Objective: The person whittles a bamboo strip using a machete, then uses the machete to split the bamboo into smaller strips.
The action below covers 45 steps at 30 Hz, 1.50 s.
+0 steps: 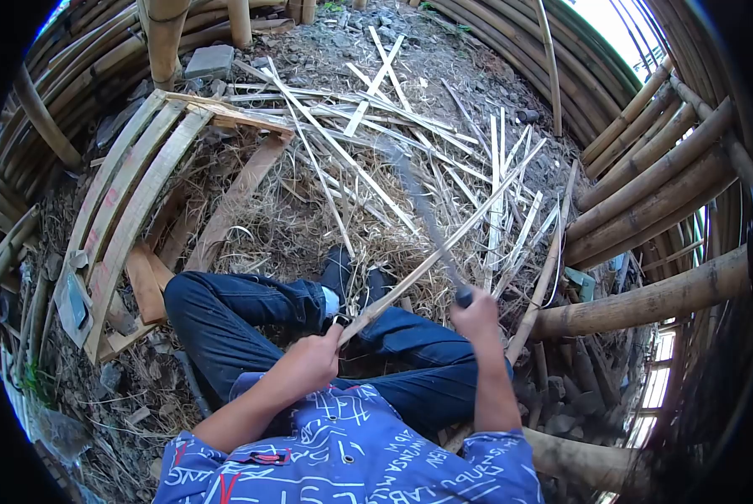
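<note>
Bamboo strip [399, 290]: held above the ground [486, 80], near end in the left hand [313, 361] over the bent legs [259, 311]. Long axis: diagonal, from the left hand away and rightward, toward the far right edge of the ground. Left hand: fingers closed around the near end. Right hand [475, 317]: closed around the handle of a knife [424, 210], just right of the strip. Blade: points away and leftward, crossing the strip's line; whether they touch cannot be told. Loose strips [375, 85] lie beyond.
</note>
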Each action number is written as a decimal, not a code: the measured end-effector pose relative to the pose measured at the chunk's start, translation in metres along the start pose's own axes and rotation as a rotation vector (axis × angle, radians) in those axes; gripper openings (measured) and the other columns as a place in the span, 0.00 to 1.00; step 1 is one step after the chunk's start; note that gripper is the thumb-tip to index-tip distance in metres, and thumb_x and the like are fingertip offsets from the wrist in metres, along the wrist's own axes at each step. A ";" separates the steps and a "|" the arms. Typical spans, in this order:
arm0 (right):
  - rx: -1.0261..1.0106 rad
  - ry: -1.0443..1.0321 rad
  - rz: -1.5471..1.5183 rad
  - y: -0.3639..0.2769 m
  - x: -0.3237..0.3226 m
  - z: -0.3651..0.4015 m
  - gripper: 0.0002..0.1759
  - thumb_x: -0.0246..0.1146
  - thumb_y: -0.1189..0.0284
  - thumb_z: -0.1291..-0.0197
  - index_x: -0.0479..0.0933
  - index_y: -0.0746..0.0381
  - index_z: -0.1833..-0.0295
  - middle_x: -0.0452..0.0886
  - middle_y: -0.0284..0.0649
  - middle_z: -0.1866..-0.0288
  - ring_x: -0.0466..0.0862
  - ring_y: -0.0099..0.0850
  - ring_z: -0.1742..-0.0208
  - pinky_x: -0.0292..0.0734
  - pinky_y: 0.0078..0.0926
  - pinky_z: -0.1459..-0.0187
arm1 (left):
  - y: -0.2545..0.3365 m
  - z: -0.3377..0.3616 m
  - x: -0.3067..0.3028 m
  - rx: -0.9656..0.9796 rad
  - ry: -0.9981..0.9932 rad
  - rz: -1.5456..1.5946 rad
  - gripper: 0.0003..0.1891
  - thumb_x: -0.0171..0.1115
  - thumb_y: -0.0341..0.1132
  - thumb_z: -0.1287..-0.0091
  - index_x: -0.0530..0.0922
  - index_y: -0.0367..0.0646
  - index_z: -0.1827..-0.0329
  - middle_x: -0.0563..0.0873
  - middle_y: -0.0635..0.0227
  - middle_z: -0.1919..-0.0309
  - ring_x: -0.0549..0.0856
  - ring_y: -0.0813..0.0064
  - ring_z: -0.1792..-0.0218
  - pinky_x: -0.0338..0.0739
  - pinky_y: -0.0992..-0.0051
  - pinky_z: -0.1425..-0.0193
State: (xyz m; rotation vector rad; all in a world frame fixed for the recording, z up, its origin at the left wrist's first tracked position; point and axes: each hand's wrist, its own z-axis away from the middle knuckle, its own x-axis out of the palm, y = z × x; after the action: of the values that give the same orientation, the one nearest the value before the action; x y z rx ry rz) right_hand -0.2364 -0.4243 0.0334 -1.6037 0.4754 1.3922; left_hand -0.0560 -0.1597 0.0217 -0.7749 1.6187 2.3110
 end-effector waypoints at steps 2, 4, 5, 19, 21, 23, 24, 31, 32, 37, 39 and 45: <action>-0.068 -0.007 0.006 -0.025 0.010 0.018 0.12 0.66 0.65 0.55 0.82 0.60 0.65 0.84 0.53 0.70 0.85 0.52 0.65 0.80 0.48 0.57 | 0.007 -0.007 -0.004 -0.019 -0.004 -0.062 0.10 0.51 0.27 0.35 0.69 0.34 0.53 0.82 0.40 0.75 0.83 0.39 0.71 0.76 0.47 0.66; -0.184 -0.130 0.180 -0.043 0.013 0.028 0.11 0.67 0.64 0.56 0.81 0.58 0.67 0.84 0.51 0.70 0.85 0.51 0.64 0.79 0.48 0.58 | 0.012 -0.007 -0.009 -0.032 -0.020 -0.142 0.10 0.52 0.27 0.35 0.69 0.34 0.53 0.82 0.41 0.75 0.83 0.40 0.71 0.76 0.47 0.65; -0.170 -0.127 0.166 -0.041 0.016 0.026 0.11 0.67 0.64 0.56 0.81 0.58 0.67 0.84 0.51 0.70 0.85 0.51 0.64 0.79 0.48 0.58 | 0.013 -0.005 -0.011 -0.030 0.000 -0.157 0.10 0.52 0.28 0.35 0.68 0.34 0.54 0.82 0.42 0.75 0.83 0.40 0.71 0.76 0.47 0.65; -0.126 0.126 0.147 0.010 0.006 -0.033 0.09 0.66 0.68 0.55 0.79 0.62 0.70 0.82 0.51 0.71 0.83 0.53 0.63 0.79 0.47 0.58 | 0.013 0.009 -0.008 -0.043 0.054 -0.165 0.09 0.52 0.28 0.35 0.68 0.34 0.56 0.82 0.42 0.75 0.84 0.41 0.71 0.78 0.47 0.65; -0.118 0.132 0.158 0.012 0.008 -0.040 0.09 0.65 0.67 0.54 0.79 0.62 0.70 0.82 0.51 0.71 0.83 0.53 0.63 0.79 0.47 0.58 | 0.013 0.009 -0.010 -0.047 0.062 -0.153 0.09 0.52 0.29 0.35 0.67 0.35 0.56 0.82 0.43 0.75 0.84 0.41 0.71 0.78 0.47 0.66; -0.010 0.152 0.193 0.026 0.007 -0.054 0.09 0.65 0.67 0.54 0.82 0.57 0.66 0.84 0.49 0.70 0.86 0.49 0.62 0.81 0.44 0.57 | 0.007 0.019 -0.010 -0.060 0.038 -0.165 0.09 0.52 0.29 0.35 0.67 0.35 0.56 0.82 0.43 0.76 0.84 0.41 0.71 0.77 0.46 0.66; 0.094 0.176 0.133 0.028 -0.004 -0.060 0.10 0.65 0.67 0.52 0.83 0.59 0.65 0.85 0.50 0.69 0.86 0.49 0.62 0.81 0.44 0.56 | 0.003 0.026 -0.010 -0.077 0.017 -0.173 0.09 0.52 0.29 0.36 0.67 0.36 0.56 0.82 0.43 0.76 0.84 0.40 0.72 0.77 0.46 0.67; 0.333 0.165 0.165 0.098 0.002 -0.066 0.15 0.63 0.65 0.53 0.84 0.64 0.63 0.84 0.57 0.66 0.86 0.53 0.59 0.80 0.47 0.56 | 0.000 0.049 0.005 -0.113 -0.110 -0.186 0.10 0.52 0.32 0.36 0.66 0.36 0.56 0.83 0.41 0.75 0.83 0.39 0.71 0.76 0.43 0.64; 0.272 0.138 0.127 0.089 0.010 -0.053 0.15 0.63 0.65 0.53 0.84 0.64 0.63 0.84 0.57 0.66 0.85 0.54 0.58 0.80 0.48 0.56 | -0.003 0.044 0.007 -0.118 -0.104 -0.172 0.10 0.52 0.32 0.35 0.66 0.36 0.56 0.82 0.41 0.75 0.83 0.38 0.71 0.76 0.43 0.64; -0.006 -0.049 -0.030 0.006 0.046 0.019 0.16 0.66 0.64 0.57 0.84 0.60 0.62 0.84 0.55 0.67 0.85 0.54 0.62 0.81 0.47 0.56 | -0.004 0.017 0.001 -0.130 -0.061 -0.188 0.09 0.51 0.31 0.34 0.67 0.35 0.56 0.81 0.38 0.74 0.83 0.37 0.67 0.75 0.43 0.61; -0.157 -0.015 -0.101 -0.006 0.064 0.036 0.16 0.67 0.64 0.59 0.84 0.57 0.61 0.84 0.53 0.70 0.85 0.53 0.63 0.81 0.48 0.57 | 0.004 0.013 -0.011 -0.121 -0.092 -0.207 0.09 0.52 0.32 0.33 0.67 0.36 0.56 0.81 0.38 0.73 0.82 0.36 0.66 0.74 0.44 0.59; -0.205 -0.052 -0.005 -0.014 0.050 0.009 0.15 0.68 0.60 0.61 0.81 0.55 0.66 0.85 0.47 0.70 0.86 0.46 0.63 0.81 0.44 0.58 | 0.024 0.011 -0.017 -0.181 -0.018 -0.185 0.08 0.51 0.32 0.30 0.66 0.37 0.56 0.81 0.38 0.73 0.80 0.35 0.65 0.70 0.43 0.62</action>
State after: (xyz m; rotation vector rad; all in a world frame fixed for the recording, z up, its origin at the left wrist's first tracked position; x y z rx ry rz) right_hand -0.2160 -0.3962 -0.0067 -1.7255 0.3055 1.5150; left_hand -0.0560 -0.1566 0.0524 -0.8982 1.2832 2.3449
